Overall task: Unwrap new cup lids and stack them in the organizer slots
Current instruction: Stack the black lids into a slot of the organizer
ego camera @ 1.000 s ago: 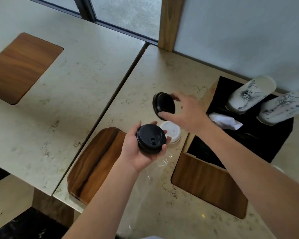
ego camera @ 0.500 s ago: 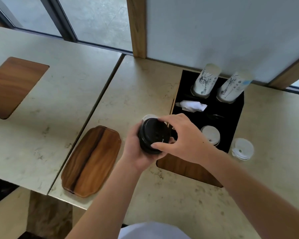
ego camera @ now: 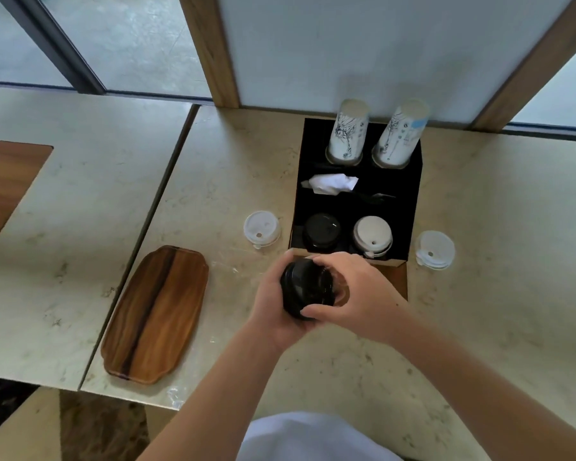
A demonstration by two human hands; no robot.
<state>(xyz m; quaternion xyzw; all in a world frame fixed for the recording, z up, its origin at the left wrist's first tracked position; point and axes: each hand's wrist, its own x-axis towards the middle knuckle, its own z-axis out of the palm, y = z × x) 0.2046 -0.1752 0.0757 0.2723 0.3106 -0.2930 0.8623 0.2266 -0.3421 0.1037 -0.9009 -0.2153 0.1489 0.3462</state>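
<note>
A stack of black cup lids [ego camera: 305, 289] sits between both hands, just in front of the black organizer [ego camera: 413, 181]. My left hand [ego camera: 271, 311] cups the stack from below and my right hand [ego camera: 356, 294] grips it from the right side. The organizer's near left slot holds black lids [ego camera: 322, 231] and the near right slot holds white lids [ego camera: 372, 235]. Loose white lids [ego camera: 261, 227] lie on the counter left of the organizer, and more white lids [ego camera: 435, 249] lie to its right.
Two upside-down paper cup stacks [ego camera: 348, 134] stand in the organizer's back slots, with a crumpled white napkin [ego camera: 330, 184] in the middle. A wooden tray [ego camera: 157, 314] lies to the left. Clear plastic wrap [ego camera: 226, 264] lies on the counter near my left hand.
My right hand brought a second black lid onto the stack in my left hand. The view has swung right and up, so the whole organizer now shows.
</note>
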